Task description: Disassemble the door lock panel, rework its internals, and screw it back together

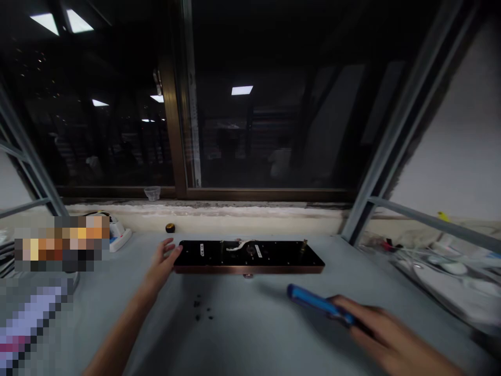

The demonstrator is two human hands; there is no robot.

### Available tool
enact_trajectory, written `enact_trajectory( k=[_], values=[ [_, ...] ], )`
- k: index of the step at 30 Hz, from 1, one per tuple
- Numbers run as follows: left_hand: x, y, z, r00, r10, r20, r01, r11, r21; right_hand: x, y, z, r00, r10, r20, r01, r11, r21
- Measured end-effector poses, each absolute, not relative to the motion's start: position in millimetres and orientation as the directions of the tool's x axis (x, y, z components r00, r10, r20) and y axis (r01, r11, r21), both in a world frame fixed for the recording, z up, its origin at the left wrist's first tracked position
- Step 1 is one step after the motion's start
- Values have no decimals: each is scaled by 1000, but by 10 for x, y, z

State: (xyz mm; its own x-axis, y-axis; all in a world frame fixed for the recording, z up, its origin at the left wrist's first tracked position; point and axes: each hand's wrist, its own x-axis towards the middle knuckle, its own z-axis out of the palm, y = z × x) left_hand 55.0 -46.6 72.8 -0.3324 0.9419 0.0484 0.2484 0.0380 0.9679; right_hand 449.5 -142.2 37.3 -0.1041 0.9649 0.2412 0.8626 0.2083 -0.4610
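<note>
A grey table (250, 339) fills the lower half of the view, and its far edge runs along a pale sill under a dark window (274, 104). A long black panel (219, 257) with a copper-coloured rim lies flat near the middle of the far edge, its length parallel to that edge. A small silver lever (238, 245) sits on top of it, with short posts standing near both ends.

The left hand (162, 262) is open with its fingers spread, the fingertips touching the panel's left end. The right hand (376, 326), blurred, is closed around a blue tool (313, 301) towards the near right corner; the tool's free end points at the panel but stays well apart from it.

A white power strip (119, 238) lies by the far left corner. A few small dark screws (201, 309) are scattered on the table just in front of the panel's left half. A small round yellow-and-black piece (170, 227) rests at the far edge.
</note>
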Motion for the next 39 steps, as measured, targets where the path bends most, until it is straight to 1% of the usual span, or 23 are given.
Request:
enact_trajectory(
  k=[2, 3, 4, 7, 9, 14, 17, 19, 20, 21, 22, 23, 24, 25, 26, 27, 28, 30, 31, 34, 36, 39],
  values=[
    [643, -397, 718, -220, 959, -176, 123, 206, 971, 4271, -1370, 305, -187, 978, 88, 868, 207, -451],
    [677, -375, 716, -169, 955, -245, 79, 261, 962, 4175, -1340, 285, -207, 977, 50, 874, 208, -438],
    [703, -361, 717, -134, 949, -285, 44, 293, 955, 4096, -1313, 268, -221, 975, 29, 879, 212, -428],
    [740, -346, 728, -141, 942, -304, -37, 302, 953, 3971, -1261, 196, -323, 946, 34, 844, 304, -441],
    [752, -344, 732, -154, 943, -296, -78, 287, 955, 3966, -1243, 117, -353, 934, 46, 829, 335, -448],
    [793, -330, 717, -183, 946, -269, -123, 250, 961, 3995, -1233, -90, -280, 959, 52, 858, 274, -434],
    [815, -316, 698, -212, 948, -237, -144, 210, 967, 3959, -1259, -94, -287, 951, 114, 850, 308, -428],
    [822, -307, 681, -221, 948, -231, -154, 200, 968, 3972, -1252, -29, -323, 926, 194, 812, 376, -447],
    [823, -304, 671, -225, 947, -228, -158, 195, 968, 4007, -1228, 17, -313, 914, 257, 785, 401, -472],
    [822, -300, 660, -229, 947, -225, -163, 191, 968, 4063, -1186, 69, -262, 909, 326, 759, 402, -512],
    [821, -297, 648, -233, 947, -223, -167, 187, 968, 4137, -1124, 125, -151, 907, 393, 738, 368, -565],
    [819, -294, 637, -236, 946, -220, -172, 182, 968, 4221, -1046, 181, 15, 895, 446, 711, 304, -634],
    [818, -291, 626, -239, 947, -216, -176, 177, 968, 4304, -956, 237, 213, 876, 433, 664, 196, -722],
    [817, -289, 617, -241, 947, -211, -180, 171, 969, 4376, -860, 289, 382, 848, 367, 585, 86, -807],
    [818, -286, 609, -242, 948, -206, -183, 164, 969, 4429, -763, 336, 467, 851, 239, 461, -4, -887],
    [820, -284, 601, -244, 949, -201, -186, 157, 970, 4455, -672, 375, 460, 884, 89, 311, -66, -948],
    [822, -283, 595, -247, 949, -197, -188, 152, 970, 4455, -590, 404, 353, 935, -32, 175, -100, -979],
    [827, -281, 580, -253, 949, -190, -189, 144, 971, 4395, -453, 427, 202, 971, -126, 41, -137, -990],
    [829, -279, 571, -260, 947, -188, -192, 140, 971, 4352, -397, 420, 157, 979, -133, -4, -134, -991],
    [823, -256, 540, -265, 952, -153, -194, 103, 976, 4266, -261, 340, 169, 981, -100, -76, -89, -993],
    [809, -214, 511, -254, 962, -96, -188, 48, 981, 4279, -192, 261, 202, 977, -66, -91, -49, -995],
    [774, -117, 439, -187, 982, -7, -176, -27, 984, 4367, -135, 155, 225, 974, -22, -99, 0, -995]
  ],
)
